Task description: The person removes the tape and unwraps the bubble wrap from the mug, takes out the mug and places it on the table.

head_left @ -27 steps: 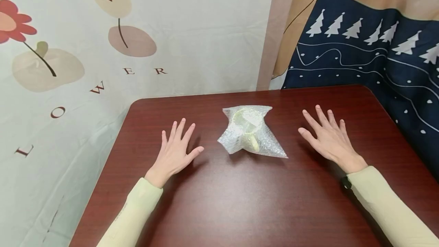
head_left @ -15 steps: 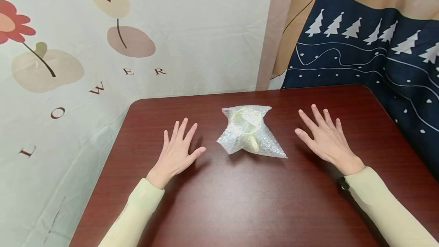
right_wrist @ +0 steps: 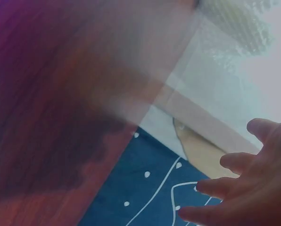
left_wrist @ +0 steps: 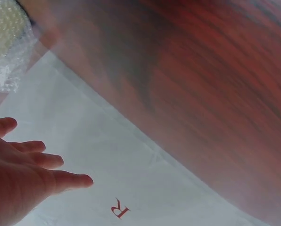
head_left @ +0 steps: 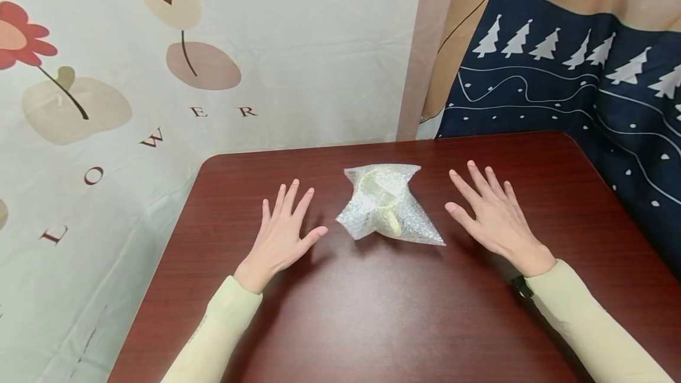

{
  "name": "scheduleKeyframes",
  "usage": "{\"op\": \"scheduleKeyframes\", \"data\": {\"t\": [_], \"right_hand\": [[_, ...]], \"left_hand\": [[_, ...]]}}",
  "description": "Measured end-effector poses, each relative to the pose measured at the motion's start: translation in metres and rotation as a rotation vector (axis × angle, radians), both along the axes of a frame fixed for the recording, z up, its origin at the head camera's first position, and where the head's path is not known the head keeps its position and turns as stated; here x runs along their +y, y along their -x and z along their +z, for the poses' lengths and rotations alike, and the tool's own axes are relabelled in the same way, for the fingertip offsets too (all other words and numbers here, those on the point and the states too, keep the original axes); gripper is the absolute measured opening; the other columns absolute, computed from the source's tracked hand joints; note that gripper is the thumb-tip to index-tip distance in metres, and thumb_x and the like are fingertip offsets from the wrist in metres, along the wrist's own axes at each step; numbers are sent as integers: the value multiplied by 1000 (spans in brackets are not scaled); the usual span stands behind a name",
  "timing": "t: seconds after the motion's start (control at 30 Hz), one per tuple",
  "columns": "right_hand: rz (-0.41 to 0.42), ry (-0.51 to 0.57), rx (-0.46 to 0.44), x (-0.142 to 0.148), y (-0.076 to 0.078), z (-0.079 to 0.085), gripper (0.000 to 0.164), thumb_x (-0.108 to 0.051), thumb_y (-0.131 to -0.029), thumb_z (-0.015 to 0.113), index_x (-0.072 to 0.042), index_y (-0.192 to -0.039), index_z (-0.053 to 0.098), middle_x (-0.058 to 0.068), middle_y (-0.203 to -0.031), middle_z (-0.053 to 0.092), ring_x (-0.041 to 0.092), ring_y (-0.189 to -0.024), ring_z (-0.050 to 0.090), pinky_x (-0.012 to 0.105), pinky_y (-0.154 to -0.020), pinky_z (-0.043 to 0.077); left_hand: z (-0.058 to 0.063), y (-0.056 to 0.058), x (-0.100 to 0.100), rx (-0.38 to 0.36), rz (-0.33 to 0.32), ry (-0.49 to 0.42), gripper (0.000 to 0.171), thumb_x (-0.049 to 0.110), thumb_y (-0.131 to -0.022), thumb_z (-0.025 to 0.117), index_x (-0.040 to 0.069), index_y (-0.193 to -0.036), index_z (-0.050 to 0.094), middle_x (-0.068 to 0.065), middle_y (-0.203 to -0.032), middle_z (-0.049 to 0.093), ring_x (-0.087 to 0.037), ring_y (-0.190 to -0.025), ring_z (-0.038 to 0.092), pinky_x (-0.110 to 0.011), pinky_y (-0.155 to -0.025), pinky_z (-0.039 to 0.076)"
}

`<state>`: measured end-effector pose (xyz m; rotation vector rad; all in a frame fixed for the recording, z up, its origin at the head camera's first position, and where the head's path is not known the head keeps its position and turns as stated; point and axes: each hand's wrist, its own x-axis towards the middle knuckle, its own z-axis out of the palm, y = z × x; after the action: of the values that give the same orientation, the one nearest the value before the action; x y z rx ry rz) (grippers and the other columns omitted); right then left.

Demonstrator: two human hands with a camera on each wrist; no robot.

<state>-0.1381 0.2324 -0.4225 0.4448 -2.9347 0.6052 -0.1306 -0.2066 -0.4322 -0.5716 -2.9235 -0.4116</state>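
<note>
Head view: left grip (head_left: 280,237) and right grip (head_left: 496,222), spread, empty, flanked the bubble-wrapped bundle (head_left: 380,203), seemingly pre-grasp, needing to converge.

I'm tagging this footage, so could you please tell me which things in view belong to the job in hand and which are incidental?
Likely the job:
bubble-wrapped item, between left grip and right grip, touched by neither

Incidental:
table, only as support
flower-print backdrop
navy tree-print cloth
</note>
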Motion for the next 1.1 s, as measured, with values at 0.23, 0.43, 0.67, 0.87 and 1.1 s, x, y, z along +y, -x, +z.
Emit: {"op": "scheduleKeyframes", "data": {"t": [0.23, 0.43, 0.67, 0.87, 1.1], "right_hand": [[34, 24, 17, -11, -2, 4, 73, -59, -103, 49, -29, -165, 28, 9, -173, 11, 43, -157, 7, 72, -119, 9], [69, 61, 12, -18, -3, 4, 73, -57, -103, 52, -30, -165, 28, 6, -173, 12, 41, -157, 10, 69, -120, 9], [97, 73, 33, -26, -3, 2, 72, -56, -102, 54, -31, -165, 29, 6, -173, 14, 40, -157, 13, 70, -120, 11], [120, 85, 35, -33, -5, 2, 73, -55, -102, 56, -32, -165, 29, 5, -173, 15, 39, -157, 13, 69, -120, 12], [152, 98, 47, -41, -6, 2, 73, -55, -101, 58, -31, -164, 32, 4, -173, 17, 39, -157, 15, 69, -120, 14]], "left_hand": [[3, 0, 8, 15, -11, -25, 86, 68, -98, 52, 19, -165, 29, -12, -173, 10, -40, -158, 6, -76, -116, 8], [6, 0, 16, 23, -14, -41, 87, 70, -98, 50, 20, -166, 28, -11, -173, 9, -37, -159, 4, -74, -117, 7], [7, -2, 24, 41, -36, -88, 90, 78, -98, 36, 19, -165, 28, -13, -173, 12, -37, -159, 6, -74, -118, 8], [7, -3, 32, 69, -76, -138, 98, 85, -95, 22, 17, -165, 28, -12, -173, 14, -36, -159, 9, -74, -117, 12], [10, -3, 46, 96, -125, -171, 98, 84, -95, 26, 15, -165, 28, -10, -173, 12, -32, -159, 6, -71, -119, 14]]}}
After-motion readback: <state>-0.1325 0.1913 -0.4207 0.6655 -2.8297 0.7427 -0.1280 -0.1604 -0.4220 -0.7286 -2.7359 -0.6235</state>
